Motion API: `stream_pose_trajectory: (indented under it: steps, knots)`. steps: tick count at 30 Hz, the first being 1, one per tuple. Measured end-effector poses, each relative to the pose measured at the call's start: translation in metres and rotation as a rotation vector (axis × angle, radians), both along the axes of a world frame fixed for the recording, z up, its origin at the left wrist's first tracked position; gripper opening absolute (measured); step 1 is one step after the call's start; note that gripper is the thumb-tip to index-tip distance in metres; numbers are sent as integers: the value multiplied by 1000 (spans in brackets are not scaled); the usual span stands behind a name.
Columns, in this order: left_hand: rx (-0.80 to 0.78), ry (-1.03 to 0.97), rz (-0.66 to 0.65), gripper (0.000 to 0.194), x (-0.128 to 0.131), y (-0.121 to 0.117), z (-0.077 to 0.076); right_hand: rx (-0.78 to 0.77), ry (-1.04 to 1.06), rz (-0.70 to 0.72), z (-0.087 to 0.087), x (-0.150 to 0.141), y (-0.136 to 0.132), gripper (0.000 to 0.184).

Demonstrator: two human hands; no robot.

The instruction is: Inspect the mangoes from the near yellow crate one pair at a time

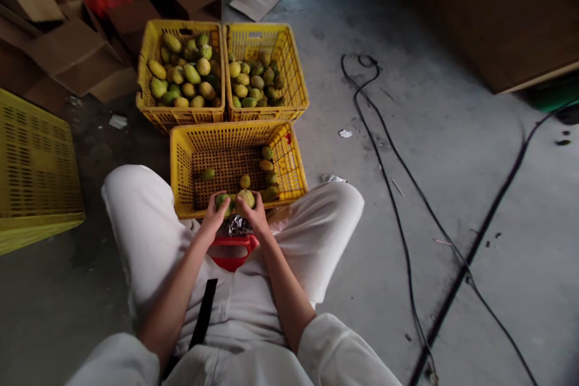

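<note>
I sit on a red stool [233, 250] facing a yellow crate [185, 160] that holds a few green-yellow mangoes [268, 166]. My left hand [213, 216] is closed round one mango [222, 200] at the crate's near rim. My right hand [254, 212] is closed round another mango [246, 196] right beside it. The two hands touch each other over the rim.
Behind it stand two more yellow crates, the left crate [147, 81] piled with mangoes and the right crate [296, 75] about half full. An upturned yellow crate [36, 175] lies far left. Cardboard boxes [76, 54] fill the back left. Black cables [398, 211] run over the concrete floor on the right.
</note>
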State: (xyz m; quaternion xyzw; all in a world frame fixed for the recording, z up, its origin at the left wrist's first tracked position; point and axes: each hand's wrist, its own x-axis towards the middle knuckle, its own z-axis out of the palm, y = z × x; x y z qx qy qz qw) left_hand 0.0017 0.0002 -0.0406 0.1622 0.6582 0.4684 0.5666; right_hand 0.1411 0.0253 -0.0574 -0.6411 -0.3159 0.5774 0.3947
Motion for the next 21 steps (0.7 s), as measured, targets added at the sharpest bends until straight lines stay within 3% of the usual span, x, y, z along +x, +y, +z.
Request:
stream_pose_trajectory:
  steps: [6,10,15,21]
  knots:
    - [-61,47,104,59,3,-1,-4,22,55,0,5,-2,-3,74]
    - [-49,-69,124,50,5,3,-6,-34,66,-32,1,-2,-1,60]
    - [-81,-52,105,35,4,7,-5,-126,84,-52,-5,-1,2,40]
    - [-65,-113,119,32,3,6,4,-38,127,-18,-3,-1,3,47]
